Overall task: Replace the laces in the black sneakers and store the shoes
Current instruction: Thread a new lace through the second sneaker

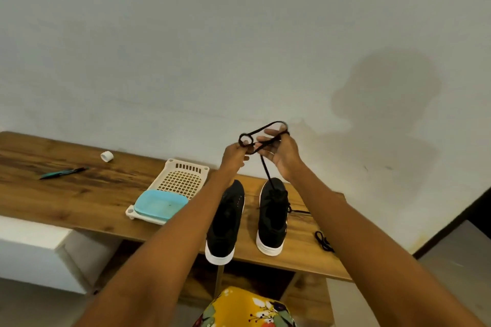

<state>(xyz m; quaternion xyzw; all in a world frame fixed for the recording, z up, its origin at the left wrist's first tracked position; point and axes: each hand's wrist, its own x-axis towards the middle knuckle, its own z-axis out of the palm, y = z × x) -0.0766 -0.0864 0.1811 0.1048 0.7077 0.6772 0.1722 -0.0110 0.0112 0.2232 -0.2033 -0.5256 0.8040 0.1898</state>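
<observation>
A wooden surface [79,194] stands against a pale wall; two black sneakers [225,223] rest near its right end; left hand [235,155] and right hand [279,152] pinch a black lace [261,131] looped above them, one strand running down to the right sneaker [272,216].

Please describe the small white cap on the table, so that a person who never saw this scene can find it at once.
Look at the long wooden table against the pale wall. Near its far edge on the left, beyond the teal pen, lies the small white cap. It is the only short round white piece, apart from the white basket.
</observation>
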